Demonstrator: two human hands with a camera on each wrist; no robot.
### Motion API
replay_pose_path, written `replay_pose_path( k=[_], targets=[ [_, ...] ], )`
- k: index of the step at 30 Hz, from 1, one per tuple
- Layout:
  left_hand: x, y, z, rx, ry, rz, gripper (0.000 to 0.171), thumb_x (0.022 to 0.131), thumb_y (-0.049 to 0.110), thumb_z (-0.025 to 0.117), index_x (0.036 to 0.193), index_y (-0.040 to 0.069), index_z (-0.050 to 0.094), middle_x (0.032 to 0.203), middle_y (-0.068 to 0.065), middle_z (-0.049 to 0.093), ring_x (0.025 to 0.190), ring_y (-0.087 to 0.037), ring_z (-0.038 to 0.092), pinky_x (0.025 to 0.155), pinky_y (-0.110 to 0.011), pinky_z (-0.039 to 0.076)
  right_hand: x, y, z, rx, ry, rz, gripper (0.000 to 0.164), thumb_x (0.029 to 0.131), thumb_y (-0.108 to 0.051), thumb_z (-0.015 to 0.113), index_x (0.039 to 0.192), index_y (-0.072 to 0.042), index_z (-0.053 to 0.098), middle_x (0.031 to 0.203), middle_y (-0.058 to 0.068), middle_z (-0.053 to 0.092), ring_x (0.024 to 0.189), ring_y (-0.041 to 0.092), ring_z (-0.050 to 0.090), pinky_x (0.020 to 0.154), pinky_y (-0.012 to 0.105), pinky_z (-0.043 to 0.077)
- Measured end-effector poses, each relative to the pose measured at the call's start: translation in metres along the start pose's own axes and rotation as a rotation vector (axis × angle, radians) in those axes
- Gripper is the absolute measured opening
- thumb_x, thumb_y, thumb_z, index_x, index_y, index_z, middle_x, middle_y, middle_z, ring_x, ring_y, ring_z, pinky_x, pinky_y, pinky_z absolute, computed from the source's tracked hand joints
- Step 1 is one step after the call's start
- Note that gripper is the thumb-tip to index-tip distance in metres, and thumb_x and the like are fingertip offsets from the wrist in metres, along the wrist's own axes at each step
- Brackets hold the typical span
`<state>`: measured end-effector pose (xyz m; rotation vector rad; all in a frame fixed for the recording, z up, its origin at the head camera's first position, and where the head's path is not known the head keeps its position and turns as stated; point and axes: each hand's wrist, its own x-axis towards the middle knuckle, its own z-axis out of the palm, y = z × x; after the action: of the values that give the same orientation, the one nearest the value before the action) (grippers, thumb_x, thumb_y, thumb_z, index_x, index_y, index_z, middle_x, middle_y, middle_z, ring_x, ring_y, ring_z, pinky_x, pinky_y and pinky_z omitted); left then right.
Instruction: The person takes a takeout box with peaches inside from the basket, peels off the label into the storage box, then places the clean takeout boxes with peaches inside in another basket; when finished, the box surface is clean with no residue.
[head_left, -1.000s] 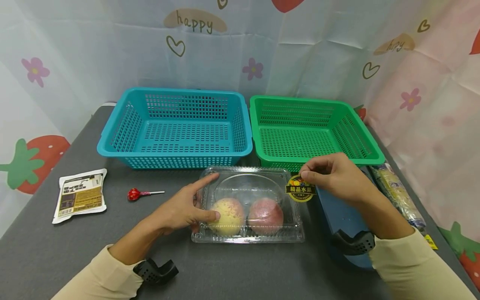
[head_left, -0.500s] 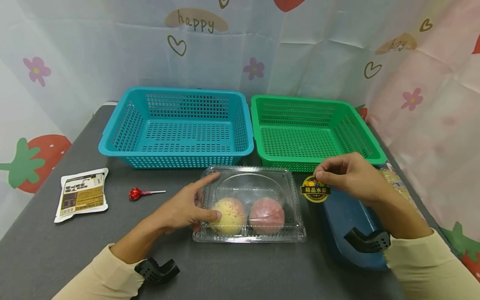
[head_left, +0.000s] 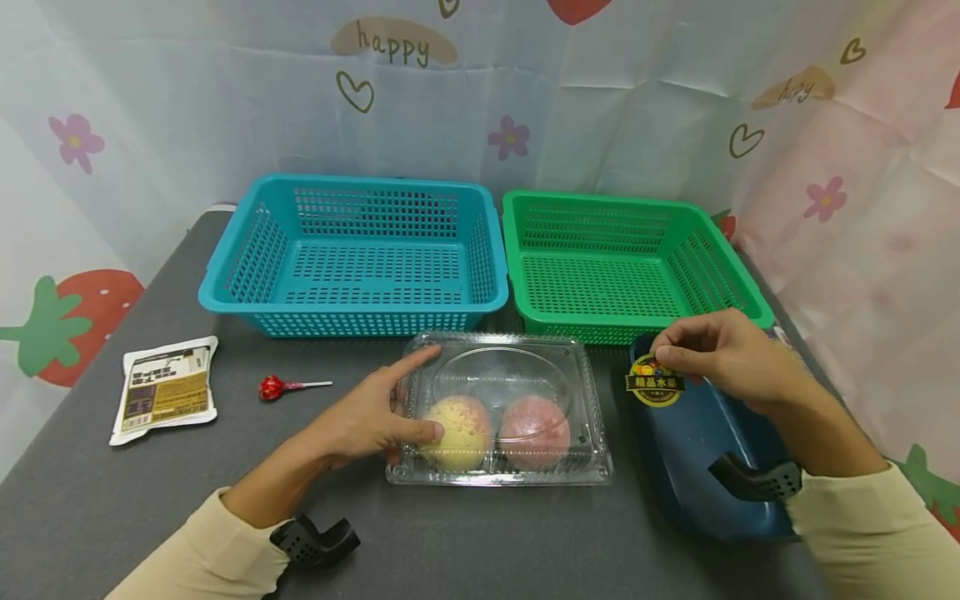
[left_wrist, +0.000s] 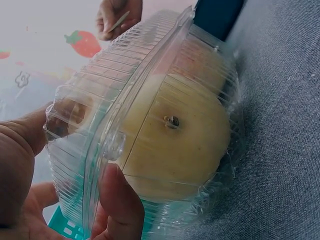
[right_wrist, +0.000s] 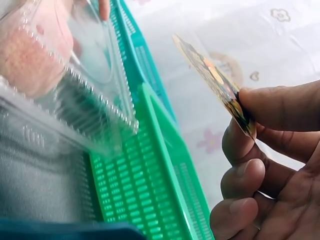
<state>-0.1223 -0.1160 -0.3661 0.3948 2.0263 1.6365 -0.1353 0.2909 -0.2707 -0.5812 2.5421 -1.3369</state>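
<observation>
A lidded clear plastic fruit box [head_left: 510, 367] lies on the grey cloth in the head view. Inside it sit a yellow peach-like fruit [head_left: 459, 433] and a pink one [head_left: 534, 432]. My left hand [head_left: 371, 412] grips the box's left end, fingers and thumb spread around the edge; in the left wrist view a fingertip [left_wrist: 117, 187] presses by the rim. To the right of the box, my right hand [head_left: 731, 362] pinches a round black-and-gold fruit sticker [head_left: 656, 381] between thumb and fingers. It is seen nearly edge-on in the right wrist view, above the dark blue container [head_left: 701, 450].
At the back stand a blue basket [head_left: 375, 310] and a green basket [head_left: 592, 327] side by side. On the left lie a red lollipop [head_left: 273, 387] and a white-and-brown food pouch [head_left: 167, 392]. A printed curtain [head_left: 600, 108] hangs behind.
My right hand has moved right with the sticker, away from the fruit box to over the dark blue container. The left hand keeps its grip on the box.
</observation>
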Motion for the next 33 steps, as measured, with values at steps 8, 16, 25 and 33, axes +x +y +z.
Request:
replay_pose_path(
  k=[8,16,25,33],
  targets=[
    [0.000,-0.001,-0.001,0.003,-0.007,0.006,0.094,0.079,0.014,0.081,0.154,0.025,0.024,0.092,-0.021,0.044,0.055,-0.019,0.050,0.048,-0.045,0.053,-0.004,0.015,-0.008,0.015,0.003,-0.013,0.011,0.095,-0.001,0.059,0.094,0.004,0.069,0.084,0.007,0.067,0.069,0.017,0.060,0.058,0.029,0.050],
    [-0.001,0.000,0.000,0.009,0.003,0.000,0.094,0.079,0.014,0.082,0.154,0.026,0.025,0.092,-0.021,0.043,0.056,-0.020,0.049,0.048,-0.046,0.053,-0.008,0.029,-0.015,0.048,0.006,0.004,0.011,0.094,0.002,0.059,0.094,0.008,0.068,0.084,0.007,0.067,0.071,0.016,0.062,0.060,0.029,0.053],
    [0.000,-0.001,0.001,-0.001,0.011,0.000,0.096,0.078,0.014,0.082,0.154,0.025,0.025,0.093,-0.022,0.041,0.055,-0.019,0.049,0.046,-0.045,0.052,-0.012,0.045,-0.020,0.013,-0.020,0.012,0.012,0.096,0.001,0.057,0.095,0.007,0.068,0.080,0.010,0.066,0.067,0.020,0.059,0.057,0.031,0.050],
    [0.000,-0.002,0.001,0.016,0.016,0.013,0.095,0.078,0.014,0.083,0.153,0.026,0.026,0.088,-0.021,0.045,0.054,-0.019,0.050,0.047,-0.048,0.052,-0.016,0.060,-0.021,-0.016,0.003,0.044,0.012,0.096,-0.001,0.058,0.096,0.007,0.067,0.081,0.009,0.066,0.067,0.020,0.057,0.057,0.031,0.048]
  ],
)
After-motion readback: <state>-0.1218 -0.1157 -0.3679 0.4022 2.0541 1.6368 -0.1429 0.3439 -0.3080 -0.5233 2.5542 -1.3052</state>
